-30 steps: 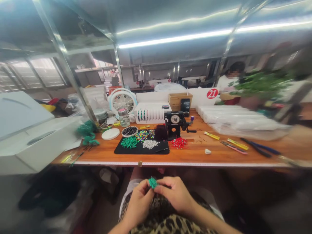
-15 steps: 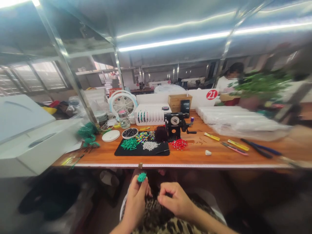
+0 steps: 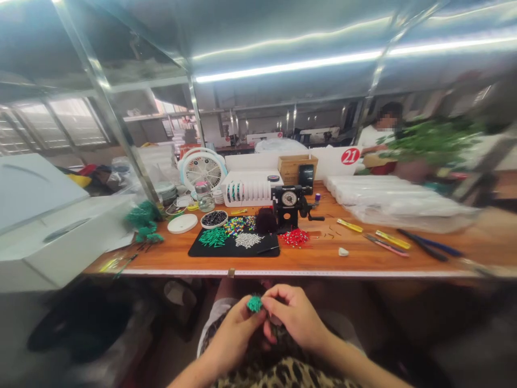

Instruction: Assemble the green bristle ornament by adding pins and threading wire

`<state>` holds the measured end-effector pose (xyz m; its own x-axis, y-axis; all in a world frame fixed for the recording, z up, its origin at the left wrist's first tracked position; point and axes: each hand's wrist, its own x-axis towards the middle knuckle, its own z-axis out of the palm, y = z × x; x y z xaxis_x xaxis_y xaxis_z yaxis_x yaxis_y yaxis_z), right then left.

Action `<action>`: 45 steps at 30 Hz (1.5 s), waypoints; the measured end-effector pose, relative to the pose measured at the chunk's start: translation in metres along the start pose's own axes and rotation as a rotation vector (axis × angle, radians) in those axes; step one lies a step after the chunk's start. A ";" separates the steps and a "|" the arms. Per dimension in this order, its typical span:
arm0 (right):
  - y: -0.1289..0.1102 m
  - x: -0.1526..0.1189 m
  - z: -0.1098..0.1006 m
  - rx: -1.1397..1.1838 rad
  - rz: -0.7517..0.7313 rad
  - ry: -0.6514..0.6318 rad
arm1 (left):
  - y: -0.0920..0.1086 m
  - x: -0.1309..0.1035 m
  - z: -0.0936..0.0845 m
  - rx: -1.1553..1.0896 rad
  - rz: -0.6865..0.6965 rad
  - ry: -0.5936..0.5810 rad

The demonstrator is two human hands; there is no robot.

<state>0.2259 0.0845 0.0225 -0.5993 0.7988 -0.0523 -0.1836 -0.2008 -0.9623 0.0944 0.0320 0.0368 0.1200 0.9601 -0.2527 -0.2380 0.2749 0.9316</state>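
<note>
My left hand is closed around a small round bundle of green bits, held over my lap below the table edge. Beside it, my right hand pinches with thumb and forefinger at the bundle's right side. Whatever lies between those fingertips is too small to make out. On the table ahead, a black mat carries a heap of green slender pieces, white beads and many-coloured beads. A dish of black beads stands at the mat's back left corner.
A black hand-cranked machine stands behind red beads. Pliers, yellow cutters and wrapped white rolls lie to the right. At left are a white box, green strands and a fan. A person sits beyond.
My left hand has brought the green bundle to the right and slightly down. My right hand has risen a little, and its fingertips are now at the bundle.
</note>
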 end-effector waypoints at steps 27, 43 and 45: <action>0.015 0.000 -0.006 -0.045 -0.090 0.200 | -0.004 0.002 -0.004 -0.314 0.056 0.180; 0.020 -0.001 -0.007 -0.256 -0.324 0.324 | -0.004 0.005 -0.017 -0.734 -0.306 -0.326; 0.022 -0.001 -0.008 -0.262 -0.314 0.326 | -0.006 0.005 -0.018 -0.740 -0.311 -0.322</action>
<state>0.2289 0.0835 -0.0012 -0.2653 0.9411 0.2094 -0.0891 0.1924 -0.9773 0.0794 0.0360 0.0256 0.5244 0.8051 -0.2773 -0.7019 0.5931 0.3945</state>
